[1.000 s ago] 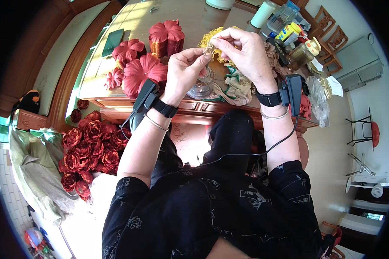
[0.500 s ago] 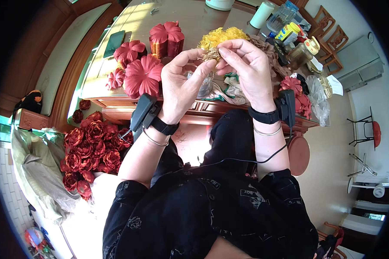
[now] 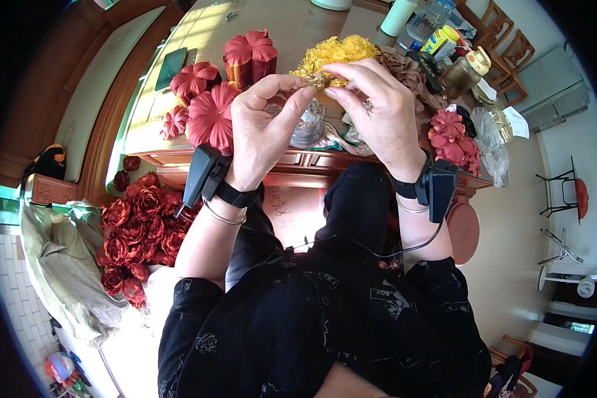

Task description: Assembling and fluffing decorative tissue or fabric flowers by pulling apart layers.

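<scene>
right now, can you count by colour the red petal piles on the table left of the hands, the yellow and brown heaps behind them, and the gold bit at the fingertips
Red petal piles: 4
Yellow heap: 1
Brown heap: 1
Gold-coloured bundle, at the left hand's fingertips: 1
Total: 7

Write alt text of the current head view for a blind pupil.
A person's left hand holds a small tan piece, the right hand beside it, over a table. A frilly yellow heap lies beyond; red petal stacks stand left; dark red blooms cluster lower left.
</scene>
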`<action>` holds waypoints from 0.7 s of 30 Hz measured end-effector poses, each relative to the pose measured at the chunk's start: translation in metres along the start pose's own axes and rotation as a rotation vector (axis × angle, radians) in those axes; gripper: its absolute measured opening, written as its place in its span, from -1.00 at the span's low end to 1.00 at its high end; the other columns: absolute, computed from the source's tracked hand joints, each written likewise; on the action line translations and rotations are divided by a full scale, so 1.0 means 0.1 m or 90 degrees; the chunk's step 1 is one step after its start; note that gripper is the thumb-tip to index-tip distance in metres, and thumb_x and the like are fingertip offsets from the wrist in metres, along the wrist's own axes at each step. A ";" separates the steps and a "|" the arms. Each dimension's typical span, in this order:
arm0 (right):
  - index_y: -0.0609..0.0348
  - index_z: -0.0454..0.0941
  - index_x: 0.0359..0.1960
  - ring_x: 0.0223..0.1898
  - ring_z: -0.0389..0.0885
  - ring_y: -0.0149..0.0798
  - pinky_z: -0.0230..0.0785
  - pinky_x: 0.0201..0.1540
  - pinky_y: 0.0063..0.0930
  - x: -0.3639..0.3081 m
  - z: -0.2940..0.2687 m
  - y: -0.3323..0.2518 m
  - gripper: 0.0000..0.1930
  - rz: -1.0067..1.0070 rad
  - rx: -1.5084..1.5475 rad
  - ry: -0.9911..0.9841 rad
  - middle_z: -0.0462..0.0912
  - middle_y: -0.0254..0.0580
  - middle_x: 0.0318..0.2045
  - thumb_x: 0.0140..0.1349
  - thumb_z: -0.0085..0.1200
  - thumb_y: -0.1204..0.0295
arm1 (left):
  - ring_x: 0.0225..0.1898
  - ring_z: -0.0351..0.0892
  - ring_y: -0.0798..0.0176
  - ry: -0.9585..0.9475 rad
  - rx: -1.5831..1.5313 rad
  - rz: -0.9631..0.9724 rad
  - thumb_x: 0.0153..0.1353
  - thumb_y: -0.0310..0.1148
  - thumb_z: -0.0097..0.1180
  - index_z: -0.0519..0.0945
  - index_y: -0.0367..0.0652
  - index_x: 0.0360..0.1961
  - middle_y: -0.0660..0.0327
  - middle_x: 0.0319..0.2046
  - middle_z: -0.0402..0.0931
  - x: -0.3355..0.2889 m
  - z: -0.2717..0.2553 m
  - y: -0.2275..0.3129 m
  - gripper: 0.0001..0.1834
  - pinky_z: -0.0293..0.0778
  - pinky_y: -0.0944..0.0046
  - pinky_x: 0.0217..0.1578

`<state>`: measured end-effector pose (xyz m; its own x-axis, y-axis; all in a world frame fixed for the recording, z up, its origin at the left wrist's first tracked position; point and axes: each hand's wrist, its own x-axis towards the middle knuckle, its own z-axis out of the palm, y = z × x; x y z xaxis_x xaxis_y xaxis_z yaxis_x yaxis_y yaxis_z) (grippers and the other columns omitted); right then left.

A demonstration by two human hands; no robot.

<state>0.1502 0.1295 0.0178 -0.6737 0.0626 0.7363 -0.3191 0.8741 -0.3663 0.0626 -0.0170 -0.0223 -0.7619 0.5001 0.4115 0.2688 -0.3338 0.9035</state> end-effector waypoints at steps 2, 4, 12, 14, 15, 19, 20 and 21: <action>0.11 0.58 -0.18 -0.36 0.62 -0.09 0.47 -0.32 -0.38 -0.01 0.02 0.03 -0.74 -0.003 -0.009 -0.001 0.60 -0.17 -0.35 0.04 0.23 0.50 | -0.43 0.47 0.54 0.000 0.040 0.019 0.15 -0.45 0.25 0.62 -0.31 -0.27 0.30 -0.42 0.59 0.00 0.00 0.01 -0.84 0.40 0.50 -0.36; 0.10 0.58 -0.18 -0.37 0.62 -0.10 0.47 -0.32 -0.37 -0.02 0.02 0.04 -0.74 0.000 -0.017 -0.001 0.59 -0.19 -0.36 0.03 0.23 0.50 | -0.44 0.48 0.51 0.002 0.072 0.039 0.13 -0.46 0.26 0.62 -0.32 -0.28 0.28 -0.43 0.59 0.01 0.01 0.00 -0.84 0.41 0.48 -0.37; 0.18 0.57 -0.17 -0.38 0.62 -0.36 0.45 -0.39 -0.59 -0.07 0.04 0.05 -0.70 0.023 -0.027 -0.033 0.61 -0.20 -0.31 0.01 0.22 0.66 | -0.46 0.51 0.37 0.010 0.188 0.160 0.06 -0.50 0.28 0.63 -0.30 -0.31 0.17 -0.46 0.57 0.02 0.00 -0.06 -0.84 0.44 0.41 -0.39; 0.18 0.57 -0.16 -0.39 0.61 -0.35 0.45 -0.39 -0.58 -0.08 0.04 0.06 -0.69 0.018 -0.028 -0.034 0.60 -0.20 -0.31 0.01 0.22 0.66 | -0.45 0.52 0.36 0.012 0.199 0.178 0.06 -0.50 0.29 0.63 -0.30 -0.32 0.17 -0.46 0.57 0.02 0.01 -0.06 -0.85 0.44 0.40 -0.40; 0.18 0.57 -0.16 -0.40 0.61 -0.35 0.45 -0.39 -0.58 -0.08 0.04 0.06 -0.69 0.015 -0.028 -0.035 0.60 -0.20 -0.31 0.01 0.22 0.66 | -0.45 0.52 0.36 0.013 0.205 0.187 0.06 -0.49 0.29 0.63 -0.29 -0.33 0.16 -0.46 0.57 0.02 0.02 -0.06 -0.85 0.44 0.40 -0.40; 0.17 0.56 -0.14 -0.42 0.59 -0.34 0.46 -0.40 -0.55 -0.10 0.05 0.08 -0.67 0.002 -0.043 -0.028 0.59 -0.21 -0.33 0.01 0.23 0.65 | -0.46 0.52 0.35 0.013 0.194 0.175 0.05 -0.48 0.30 0.63 -0.29 -0.33 0.15 -0.45 0.58 0.04 0.01 -0.10 -0.85 0.45 0.39 -0.40; 0.17 0.56 -0.14 -0.43 0.58 -0.33 0.46 -0.40 -0.55 -0.10 0.06 0.07 -0.67 0.008 -0.041 -0.026 0.59 -0.21 -0.34 0.01 0.23 0.64 | -0.46 0.53 0.35 0.011 0.198 0.174 0.05 -0.48 0.30 0.63 -0.29 -0.33 0.14 -0.45 0.58 0.05 0.01 -0.10 -0.84 0.45 0.39 -0.40; 0.17 0.56 -0.14 -0.43 0.58 -0.33 0.46 -0.40 -0.55 -0.09 0.07 0.06 -0.67 0.013 -0.040 -0.024 0.58 -0.21 -0.34 0.01 0.23 0.64 | -0.47 0.53 0.35 0.009 0.201 0.173 0.05 -0.48 0.30 0.63 -0.29 -0.32 0.14 -0.45 0.58 0.05 0.01 -0.10 -0.84 0.45 0.39 -0.40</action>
<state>0.1497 0.1306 0.0047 -0.7042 0.0636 0.7071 -0.2634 0.9015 -0.3434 0.0563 -0.0107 -0.0288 -0.6456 0.4155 0.6407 0.6275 -0.1895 0.7552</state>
